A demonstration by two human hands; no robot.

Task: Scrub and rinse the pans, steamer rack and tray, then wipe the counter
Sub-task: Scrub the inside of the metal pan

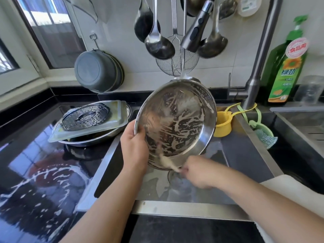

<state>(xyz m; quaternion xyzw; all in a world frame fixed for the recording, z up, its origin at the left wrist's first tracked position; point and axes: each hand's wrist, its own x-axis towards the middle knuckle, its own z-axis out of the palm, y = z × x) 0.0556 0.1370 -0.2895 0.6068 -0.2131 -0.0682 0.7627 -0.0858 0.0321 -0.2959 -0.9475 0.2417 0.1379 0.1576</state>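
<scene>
My left hand [135, 146] grips the left rim of a round steel pan [177, 123], tilted up over the sink, its inside streaked with soapy foam. My right hand [198, 172], blurred, is closed on a pale foamy cloth [168, 163] at the pan's lower rim. On the black counter to the left, a perforated steamer rack [85, 116] lies on a whitish rectangular tray [105, 127], and both rest on a second steel pan [91, 142].
The steel sink [184, 192] lies below the pan, its faucet [259, 55] at the right. White foam is spread over the black counter [35, 193] at front left. Ladles and a wire skimmer hang above. Green detergent bottle [287, 67], yellow cup [223, 124] and scrubber [266, 135] stand right.
</scene>
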